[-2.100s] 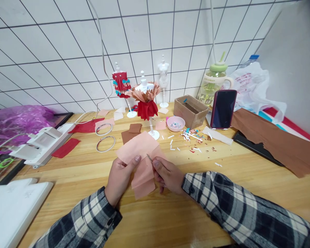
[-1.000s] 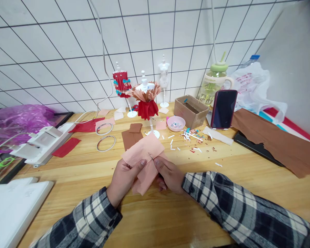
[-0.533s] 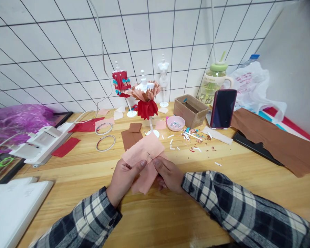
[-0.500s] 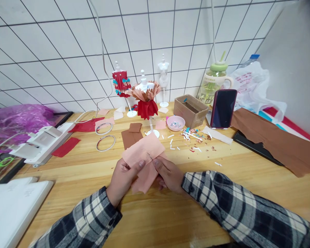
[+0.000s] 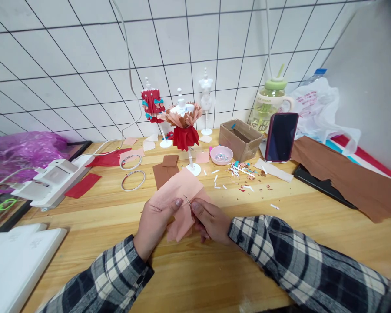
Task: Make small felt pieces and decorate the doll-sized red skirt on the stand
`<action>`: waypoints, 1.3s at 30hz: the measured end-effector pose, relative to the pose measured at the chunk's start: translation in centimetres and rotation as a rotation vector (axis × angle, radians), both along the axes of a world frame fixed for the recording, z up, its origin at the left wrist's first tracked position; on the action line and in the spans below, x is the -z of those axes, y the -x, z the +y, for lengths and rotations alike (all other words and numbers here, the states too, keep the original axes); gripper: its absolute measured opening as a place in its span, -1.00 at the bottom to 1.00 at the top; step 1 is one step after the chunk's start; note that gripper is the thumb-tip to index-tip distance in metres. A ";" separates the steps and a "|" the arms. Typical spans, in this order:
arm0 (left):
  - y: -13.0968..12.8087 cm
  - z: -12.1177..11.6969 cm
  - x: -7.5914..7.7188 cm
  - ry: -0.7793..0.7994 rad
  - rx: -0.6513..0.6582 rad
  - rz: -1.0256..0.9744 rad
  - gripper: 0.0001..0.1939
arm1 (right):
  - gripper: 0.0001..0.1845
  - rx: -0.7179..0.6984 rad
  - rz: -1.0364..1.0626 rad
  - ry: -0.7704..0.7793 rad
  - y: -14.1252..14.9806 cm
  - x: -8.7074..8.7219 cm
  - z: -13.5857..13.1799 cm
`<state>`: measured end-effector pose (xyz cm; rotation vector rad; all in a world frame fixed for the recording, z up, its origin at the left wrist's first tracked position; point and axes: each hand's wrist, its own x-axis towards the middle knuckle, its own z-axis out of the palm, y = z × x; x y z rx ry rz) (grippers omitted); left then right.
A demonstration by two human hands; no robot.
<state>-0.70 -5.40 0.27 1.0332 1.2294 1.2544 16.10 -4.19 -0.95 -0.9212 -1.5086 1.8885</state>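
A sheet of pink crepe paper (image 5: 179,184) is pinched by my left hand (image 5: 156,221), thumb on top and the other fingers behind it. My right hand (image 5: 211,217) is closed around small scissors (image 5: 187,200); only their thin metal blades show clearly, at the paper's middle, and the handles are mostly hidden by my fingers. Below the blades, part of the paper hangs down in loose flaps (image 5: 180,224). Just beyond the sheet stands a small white mannequin with a red skirt (image 5: 185,137) and a ruffled collar of pink and brown paper petals.
Behind are a mannequin in a red dress (image 5: 153,104) and a bare white mannequin (image 5: 206,93). A pink bowl (image 5: 221,161), cardboard box (image 5: 244,148), phone (image 5: 282,137) and scattered paper scraps (image 5: 243,169) lie to the right. Left are metal rings (image 5: 133,188) and a power strip (image 5: 57,182).
The pink paper has tilted and shifted slightly down and left. The scissor blades now show more clearly above my right thumb, and the lower flaps have moved apart from the upper part.
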 end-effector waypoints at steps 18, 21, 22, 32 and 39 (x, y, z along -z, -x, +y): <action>-0.1 -0.1 -0.4 -0.002 0.057 -0.012 -0.53 | -0.44 -0.006 -0.034 0.024 0.0 -0.2 0.0; -0.1 -0.1 -0.3 -0.007 0.035 -0.008 -0.51 | -0.43 0.003 -0.020 0.026 0.1 -0.3 0.0; -0.1 -0.1 -0.3 -0.007 0.031 -0.003 -0.52 | -0.43 0.004 -0.017 0.025 0.1 -0.4 0.0; 0.0 -0.2 -0.1 0.056 0.093 -0.038 -0.54 | -0.38 -0.004 -0.036 0.007 0.0 -0.1 0.0; -0.2 -0.1 -0.3 0.081 0.158 -0.022 -0.53 | -0.35 0.040 -0.019 -0.007 0.2 0.2 -0.1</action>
